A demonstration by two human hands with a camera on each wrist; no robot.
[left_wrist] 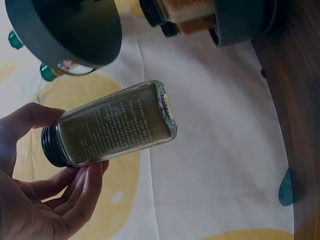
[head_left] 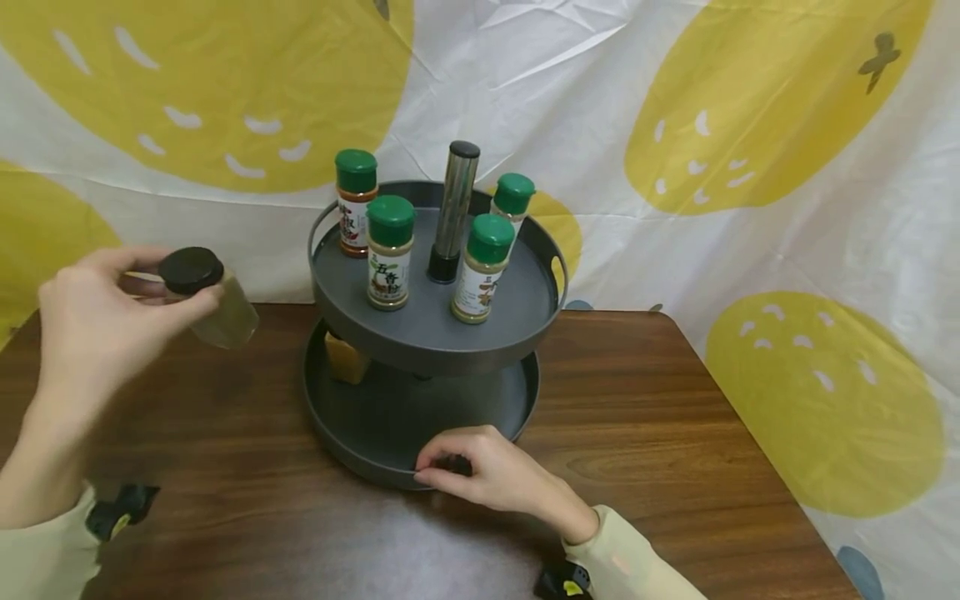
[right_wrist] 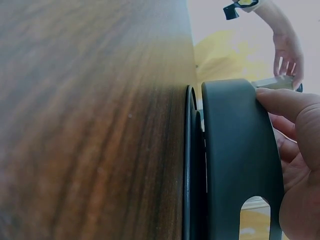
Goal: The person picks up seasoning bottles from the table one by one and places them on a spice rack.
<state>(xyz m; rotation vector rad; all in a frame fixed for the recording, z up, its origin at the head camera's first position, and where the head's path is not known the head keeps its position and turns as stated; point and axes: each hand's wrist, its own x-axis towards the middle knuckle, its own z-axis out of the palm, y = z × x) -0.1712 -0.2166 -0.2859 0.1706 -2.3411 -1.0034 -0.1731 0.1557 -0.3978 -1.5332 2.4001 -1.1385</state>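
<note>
Off the left side of a dark two-tier rack, my left hand (head_left: 105, 317) holds a clear square spice jar (head_left: 231, 315) in the air by its black lid end. The left wrist view shows the jar (left_wrist: 115, 125) tilted, with greenish-brown powder and white print. Thumb and fingers pinch it on opposite sides. At the front of the rack, my right hand (head_left: 495, 471) pinches the rim of the lower tray (head_left: 420, 417). Up close, the right wrist view has the thumb against the tray's wall (right_wrist: 235, 140). The right fingertips are partly hidden behind that wall.
Several green-capped spice bottles (head_left: 390, 254) stand on the upper tray (head_left: 427, 350), around a metal post (head_left: 454, 212). Square jars with black lids (left_wrist: 192, 15) sit on the lower tray's left side. The rack stands on a wooden table (head_left: 637, 417) before a patterned cloth (head_left: 540, 75).
</note>
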